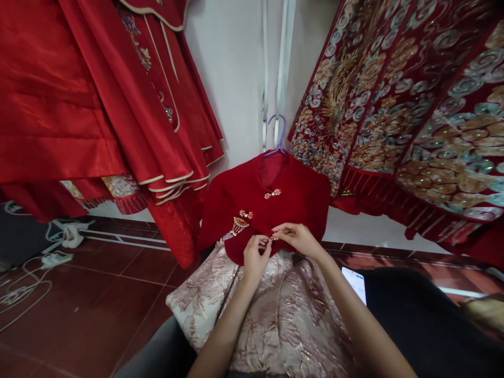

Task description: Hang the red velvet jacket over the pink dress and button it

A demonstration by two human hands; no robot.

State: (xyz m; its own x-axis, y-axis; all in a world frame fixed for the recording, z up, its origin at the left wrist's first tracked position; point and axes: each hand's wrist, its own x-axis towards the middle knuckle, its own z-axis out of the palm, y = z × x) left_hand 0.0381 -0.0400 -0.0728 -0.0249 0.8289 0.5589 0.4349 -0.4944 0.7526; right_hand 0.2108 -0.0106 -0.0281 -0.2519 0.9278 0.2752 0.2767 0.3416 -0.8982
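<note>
A red jacket hangs on a purple hanger in front of me. My left hand pinches a small pearl-and-gold clasp on its lower front. From the right, my right hand grips the other side of the same clasp; the fingers hide part of it, and whether it is fastened I cannot tell. Higher up, a similar clasp sits below the collar. Another clasp with a fan-shaped beaded pendant is left of my hands. Below the jacket spreads a pale pink brocade skirt.
Red satin garments hang at left, heavily embroidered red ones at right. A white metal rack post stands behind the hanger. A lit phone rests on a dark surface. White cables lie on the tiled floor.
</note>
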